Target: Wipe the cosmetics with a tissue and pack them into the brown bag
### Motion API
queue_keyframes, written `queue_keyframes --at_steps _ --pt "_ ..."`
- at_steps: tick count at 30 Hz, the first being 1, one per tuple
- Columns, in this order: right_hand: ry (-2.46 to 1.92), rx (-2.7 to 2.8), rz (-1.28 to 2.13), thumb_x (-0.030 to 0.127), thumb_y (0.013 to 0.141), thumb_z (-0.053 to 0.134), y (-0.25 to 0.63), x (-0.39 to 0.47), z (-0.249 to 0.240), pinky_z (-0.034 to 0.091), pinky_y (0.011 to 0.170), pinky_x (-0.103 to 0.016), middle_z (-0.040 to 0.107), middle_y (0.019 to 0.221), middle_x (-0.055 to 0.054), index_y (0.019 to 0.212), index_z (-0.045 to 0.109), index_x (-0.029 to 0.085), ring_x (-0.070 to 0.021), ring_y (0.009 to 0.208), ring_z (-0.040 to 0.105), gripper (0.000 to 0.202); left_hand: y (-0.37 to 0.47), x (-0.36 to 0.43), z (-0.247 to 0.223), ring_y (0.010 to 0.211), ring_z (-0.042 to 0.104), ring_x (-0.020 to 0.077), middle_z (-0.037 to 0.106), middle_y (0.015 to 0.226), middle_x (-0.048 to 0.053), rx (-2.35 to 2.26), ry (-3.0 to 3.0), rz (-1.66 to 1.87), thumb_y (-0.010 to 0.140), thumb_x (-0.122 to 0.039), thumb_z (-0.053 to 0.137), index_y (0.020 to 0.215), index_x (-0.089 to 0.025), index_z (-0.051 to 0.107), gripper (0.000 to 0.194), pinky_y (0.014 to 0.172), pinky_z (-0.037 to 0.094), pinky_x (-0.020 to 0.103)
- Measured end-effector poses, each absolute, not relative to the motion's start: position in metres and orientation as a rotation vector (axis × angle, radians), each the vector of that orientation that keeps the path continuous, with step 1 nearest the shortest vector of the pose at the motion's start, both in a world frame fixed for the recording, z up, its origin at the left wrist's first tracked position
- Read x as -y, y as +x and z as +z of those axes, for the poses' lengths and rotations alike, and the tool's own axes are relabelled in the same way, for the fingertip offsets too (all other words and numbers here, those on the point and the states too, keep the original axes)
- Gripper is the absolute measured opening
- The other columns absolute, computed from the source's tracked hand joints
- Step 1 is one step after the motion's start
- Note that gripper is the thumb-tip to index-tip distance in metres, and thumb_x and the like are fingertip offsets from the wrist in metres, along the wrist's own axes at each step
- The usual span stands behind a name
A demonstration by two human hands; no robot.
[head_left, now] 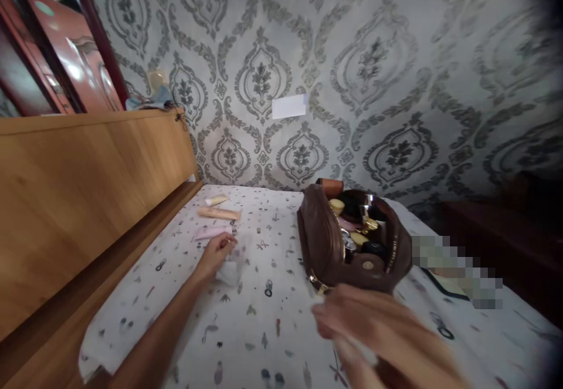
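Note:
My left hand is over the white patterned sheet with its fingers curled together, close to the cap end of a pink tube. A clear, whitish item shows just below that hand; I cannot make out its kind or whether the fingers hold it. Beyond lie an orange-beige tube and a small pale yellow tube. My right hand, smeared by motion, is in front of an open brown bag. Its fingers look bent, but what is in them is unclear. Several small cosmetic items fill the bag, including a yellow-capped one.
A wooden board borders the sheet on the left. The patterned wall rises at the back, with a white paper on it. Right of the bag lies a flat, dark-edged item, partly blurred out. Dark furniture stands at the far right.

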State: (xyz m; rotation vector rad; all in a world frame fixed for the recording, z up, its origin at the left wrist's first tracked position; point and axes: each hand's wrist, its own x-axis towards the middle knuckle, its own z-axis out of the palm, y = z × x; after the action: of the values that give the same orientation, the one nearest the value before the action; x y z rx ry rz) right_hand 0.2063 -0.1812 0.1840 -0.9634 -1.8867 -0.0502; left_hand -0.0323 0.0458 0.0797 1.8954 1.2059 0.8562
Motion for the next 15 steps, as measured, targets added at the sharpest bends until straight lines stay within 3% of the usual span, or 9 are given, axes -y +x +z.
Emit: queue_keyframes --at_steps 3,7,10,15 --pt "-0.978 2.037 0.141 0.015 0.087 0.052 0.184 0.156 0.158 0.051 0.060 -0.029 0.066 0.068 -0.002 0.106 0.066 0.027 -0.0178 0.062 0.064 0.027 -0.045 -0.065 0.092 0.072 0.052 0.0181 0.055 0.069 0.000 -1.359 2.088 0.837 0.082 -0.036 0.058 0.089 -0.020 0.063 0.018 0.069 0.037 0.029" --pt "-1.160 1.980 0.574 0.028 0.092 0.045 0.162 0.128 0.117 0.047 0.056 -0.028 0.066 0.066 -0.003 0.093 0.069 0.022 -0.0165 0.057 0.061 0.025 -0.054 -0.097 0.106 0.094 0.059 0.0255 0.067 0.090 0.008 -1.547 2.243 0.745 0.086 -0.025 0.057 0.103 -0.019 0.064 0.019 0.083 0.041 0.037" --pt "-1.263 1.836 0.845 0.040 0.091 0.046 0.151 0.118 0.102 0.043 0.055 -0.027 0.066 0.065 -0.003 0.092 0.069 0.021 -0.0173 0.058 0.059 0.030 -0.051 -0.125 0.112 0.104 0.059 0.0255 0.065 0.112 0.012 -1.624 2.296 0.670 0.091 -0.028 0.055 0.112 -0.016 0.061 0.025 0.090 0.045 0.044" --pt "-1.190 1.468 1.235 0.061 0.081 0.055 0.138 0.109 0.081 0.034 0.048 -0.024 0.062 0.057 -0.001 0.089 0.066 0.019 -0.0135 0.047 0.048 0.044 -0.037 -0.156 0.113 0.103 0.062 0.0229 0.060 0.121 0.010 -1.557 2.360 0.600 0.090 -0.036 0.060 0.120 -0.016 0.058 0.035 0.087 0.053 0.045"
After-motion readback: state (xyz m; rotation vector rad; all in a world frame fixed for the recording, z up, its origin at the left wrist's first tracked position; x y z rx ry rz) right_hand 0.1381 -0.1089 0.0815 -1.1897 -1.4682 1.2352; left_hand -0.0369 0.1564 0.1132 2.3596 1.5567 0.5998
